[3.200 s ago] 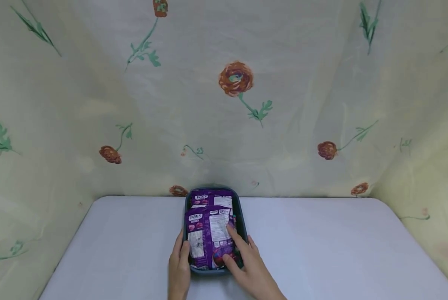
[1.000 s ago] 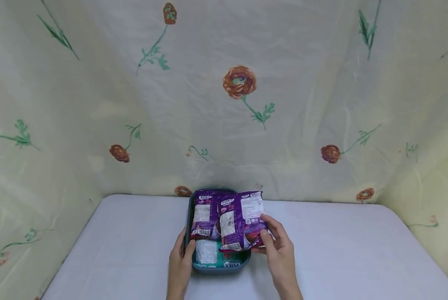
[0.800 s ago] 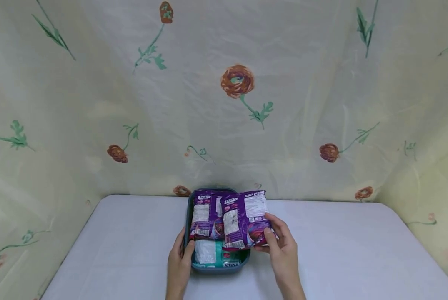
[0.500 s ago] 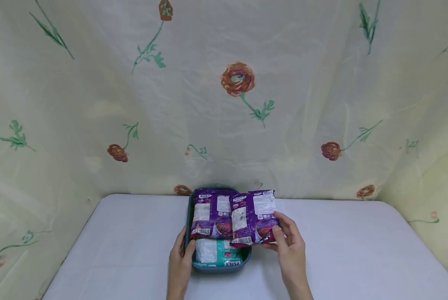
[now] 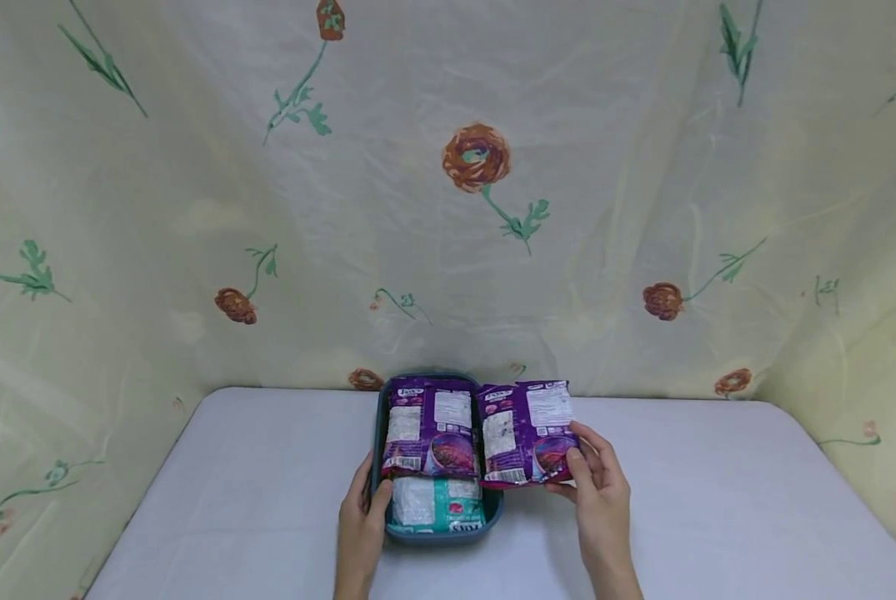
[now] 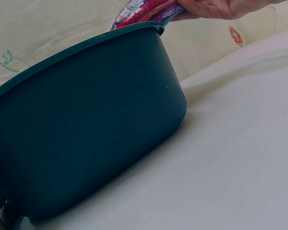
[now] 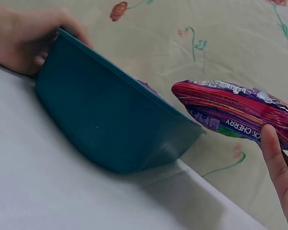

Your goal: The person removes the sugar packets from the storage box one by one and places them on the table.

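My right hand (image 5: 601, 492) pinches the lower right side of a purple Fox's candy bag (image 5: 526, 433), held in the air just right of the blue-green plastic tub (image 5: 448, 539). Its side, lettered "CK CHERRY", shows in the right wrist view, where this candy bag (image 7: 235, 110) is apart from the tub's rim. At the tub's left wall, my left hand (image 5: 361, 512) grips the rim with the thumb on top. Inside the tub, a second purple candy bag (image 5: 428, 425) lies towards the back and a teal candy bag (image 5: 436, 504) at the front. Anything beneath them is hidden.
The tub stands on a table covered in white cloth (image 5: 252, 492), near its far edge. Behind the table and along its sides hangs a pale curtain (image 5: 568, 167) printed with orange flowers.
My right hand has lifted the upper purple bag off the others and carried it right, past the tub's rim, uncovering the teal bag. My left hand has stayed on the tub.
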Demonstrator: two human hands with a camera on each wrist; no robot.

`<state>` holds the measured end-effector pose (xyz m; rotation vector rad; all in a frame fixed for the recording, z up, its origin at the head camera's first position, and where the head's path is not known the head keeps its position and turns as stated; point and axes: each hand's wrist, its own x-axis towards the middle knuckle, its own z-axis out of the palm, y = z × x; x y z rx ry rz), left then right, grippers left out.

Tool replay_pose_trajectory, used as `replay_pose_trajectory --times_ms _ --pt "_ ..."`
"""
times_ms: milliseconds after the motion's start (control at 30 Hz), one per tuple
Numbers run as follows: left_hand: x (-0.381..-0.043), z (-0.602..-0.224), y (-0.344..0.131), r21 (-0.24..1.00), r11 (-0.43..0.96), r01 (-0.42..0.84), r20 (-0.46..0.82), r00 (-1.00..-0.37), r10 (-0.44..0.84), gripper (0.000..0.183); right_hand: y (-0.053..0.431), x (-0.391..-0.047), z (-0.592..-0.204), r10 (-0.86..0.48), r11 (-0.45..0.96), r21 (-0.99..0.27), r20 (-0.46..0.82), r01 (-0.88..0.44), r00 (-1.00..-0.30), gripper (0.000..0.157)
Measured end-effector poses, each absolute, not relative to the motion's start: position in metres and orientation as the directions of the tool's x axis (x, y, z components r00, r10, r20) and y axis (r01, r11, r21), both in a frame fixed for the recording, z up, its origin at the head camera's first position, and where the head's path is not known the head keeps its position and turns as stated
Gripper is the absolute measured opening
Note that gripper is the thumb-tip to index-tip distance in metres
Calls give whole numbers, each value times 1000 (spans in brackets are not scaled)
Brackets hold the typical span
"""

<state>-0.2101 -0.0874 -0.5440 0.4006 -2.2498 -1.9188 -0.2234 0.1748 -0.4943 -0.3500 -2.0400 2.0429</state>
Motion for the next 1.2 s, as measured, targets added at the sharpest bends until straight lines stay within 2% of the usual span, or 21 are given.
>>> replay_pose_trajectory --times_ms 433,600,900,1200 --pt "-207 -545 -89 985 137 -105 -57 -948 -312 60 188 -225 -501 346 -72 -996 17 -45 -938 36" --pt "-208 -544 -87 992 109 -58 -18 -942 -334 52 194 -226 -503 340 -105 -992 25 -65 -940 36" --pt "-211 -543 -79 996 88 -6 32 -903 -428 46 198 -227 -507 335 -149 -988 -9 -43 -942 36" --pt "-211 -541 -81 1000 3 15 15 -845 -534 45 196 -229 -515 289 -98 -994 10 -40 -957 36"
